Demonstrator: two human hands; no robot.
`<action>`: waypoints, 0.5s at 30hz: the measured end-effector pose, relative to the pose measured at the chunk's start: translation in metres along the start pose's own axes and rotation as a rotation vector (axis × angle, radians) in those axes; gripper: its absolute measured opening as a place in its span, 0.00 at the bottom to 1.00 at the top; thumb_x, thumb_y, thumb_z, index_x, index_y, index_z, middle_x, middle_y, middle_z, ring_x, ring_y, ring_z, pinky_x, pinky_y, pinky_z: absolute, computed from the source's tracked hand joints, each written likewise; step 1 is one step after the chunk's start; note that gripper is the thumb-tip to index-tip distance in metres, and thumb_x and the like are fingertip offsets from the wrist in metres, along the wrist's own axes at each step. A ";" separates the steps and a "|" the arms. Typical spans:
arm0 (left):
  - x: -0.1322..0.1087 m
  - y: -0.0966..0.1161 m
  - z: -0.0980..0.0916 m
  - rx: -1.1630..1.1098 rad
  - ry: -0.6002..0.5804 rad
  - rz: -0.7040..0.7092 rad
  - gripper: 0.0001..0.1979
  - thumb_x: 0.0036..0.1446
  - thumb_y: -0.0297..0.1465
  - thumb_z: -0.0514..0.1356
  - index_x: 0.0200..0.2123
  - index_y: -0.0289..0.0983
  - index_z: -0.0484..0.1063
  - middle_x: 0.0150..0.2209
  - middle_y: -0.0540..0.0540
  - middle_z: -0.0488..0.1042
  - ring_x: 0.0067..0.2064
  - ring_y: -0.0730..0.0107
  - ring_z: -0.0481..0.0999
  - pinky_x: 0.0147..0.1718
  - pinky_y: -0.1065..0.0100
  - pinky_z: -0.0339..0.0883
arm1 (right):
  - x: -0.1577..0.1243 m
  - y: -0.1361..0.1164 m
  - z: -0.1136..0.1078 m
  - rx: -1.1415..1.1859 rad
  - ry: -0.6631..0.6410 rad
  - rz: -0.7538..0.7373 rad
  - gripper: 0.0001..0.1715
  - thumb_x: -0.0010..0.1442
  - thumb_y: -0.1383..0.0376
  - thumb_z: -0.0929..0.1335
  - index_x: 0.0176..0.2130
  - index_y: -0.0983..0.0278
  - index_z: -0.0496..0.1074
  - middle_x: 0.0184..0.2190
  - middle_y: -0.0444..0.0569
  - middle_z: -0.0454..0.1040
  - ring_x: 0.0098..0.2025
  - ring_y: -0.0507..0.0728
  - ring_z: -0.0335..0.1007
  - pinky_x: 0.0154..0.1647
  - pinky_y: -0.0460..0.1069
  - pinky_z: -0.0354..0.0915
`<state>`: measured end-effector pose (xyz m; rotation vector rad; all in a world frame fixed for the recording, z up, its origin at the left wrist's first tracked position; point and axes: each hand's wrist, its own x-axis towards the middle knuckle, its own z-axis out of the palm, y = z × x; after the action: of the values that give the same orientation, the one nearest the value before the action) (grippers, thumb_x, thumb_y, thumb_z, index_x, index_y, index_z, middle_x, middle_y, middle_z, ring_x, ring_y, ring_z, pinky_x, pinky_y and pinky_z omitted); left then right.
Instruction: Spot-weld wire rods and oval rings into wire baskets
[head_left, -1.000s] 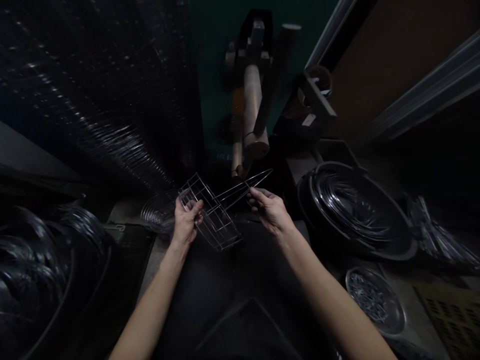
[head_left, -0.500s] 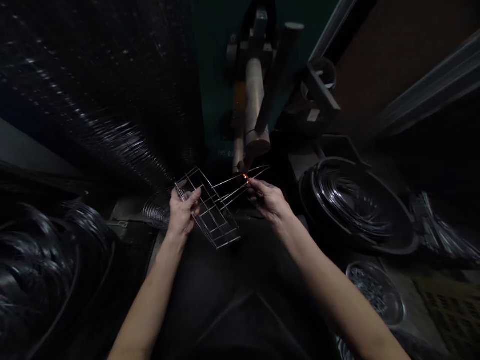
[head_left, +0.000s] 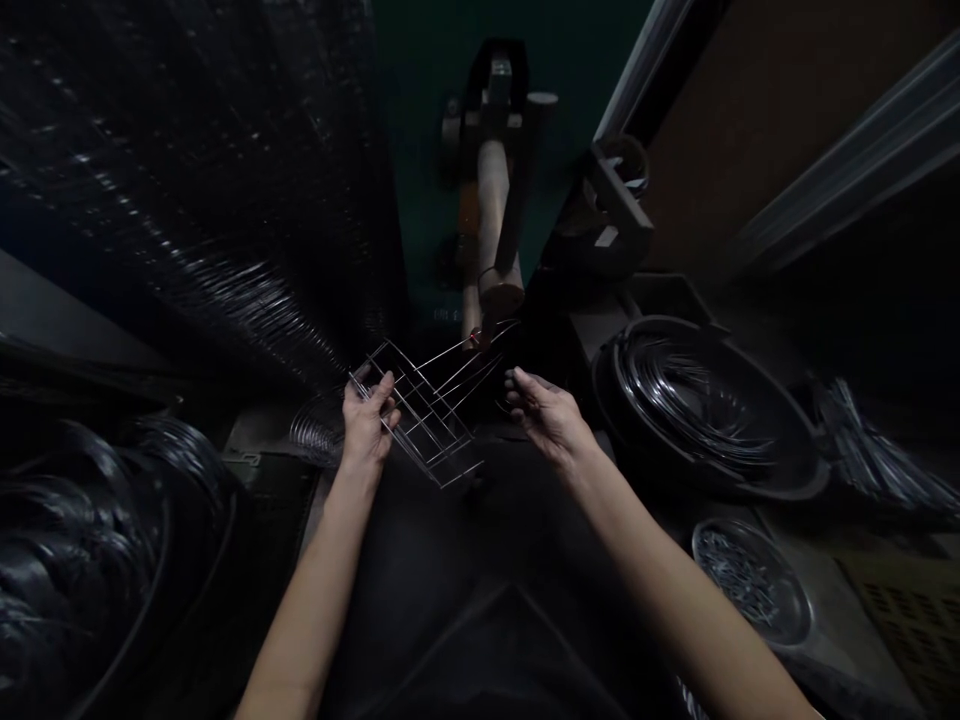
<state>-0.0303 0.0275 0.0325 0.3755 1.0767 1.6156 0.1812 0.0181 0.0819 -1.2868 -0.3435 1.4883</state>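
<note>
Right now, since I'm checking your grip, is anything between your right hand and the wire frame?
Nothing visible stands between them. The open right hand sits just apart from the long wire ends of the wire frame, which the left hand holds.

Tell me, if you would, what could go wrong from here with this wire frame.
The left hand alone holds the wire frame, so it may swing or slip, since the right hand is open and off it. The long wire ends are bare and point past the right hand, which could get jabbed. Those ends also lie close to the machine's tan post, so they might snag there.
</note>
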 end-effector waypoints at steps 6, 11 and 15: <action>-0.002 0.006 0.002 0.047 0.018 0.004 0.35 0.31 0.32 0.76 0.43 0.41 0.63 0.23 0.61 0.61 0.17 0.86 0.59 0.12 0.80 0.46 | -0.030 0.006 0.004 -0.272 -0.182 -0.186 0.15 0.44 0.59 0.77 0.28 0.66 0.76 0.22 0.44 0.73 0.21 0.47 0.66 0.19 0.42 0.58; -0.034 -0.012 -0.016 0.143 -0.076 0.090 0.32 0.39 0.33 0.73 0.45 0.44 0.60 0.23 0.61 0.60 0.18 0.83 0.58 0.15 0.78 0.50 | -0.054 -0.002 0.026 -0.663 -0.345 -0.489 0.03 0.51 0.65 0.74 0.31 0.61 0.79 0.28 0.45 0.77 0.32 0.53 0.73 0.34 0.46 0.66; -0.075 -0.050 -0.046 0.348 -0.248 0.145 0.26 0.37 0.26 0.74 0.36 0.41 0.63 0.24 0.59 0.62 0.23 0.81 0.61 0.23 0.77 0.58 | -0.031 -0.006 0.036 -0.780 -0.352 -0.481 0.04 0.48 0.67 0.75 0.29 0.59 0.79 0.29 0.44 0.77 0.38 0.56 0.72 0.40 0.47 0.65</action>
<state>-0.0073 -0.0609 -0.0111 0.8796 1.1584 1.4575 0.1493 0.0089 0.1158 -1.3720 -1.4677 1.1793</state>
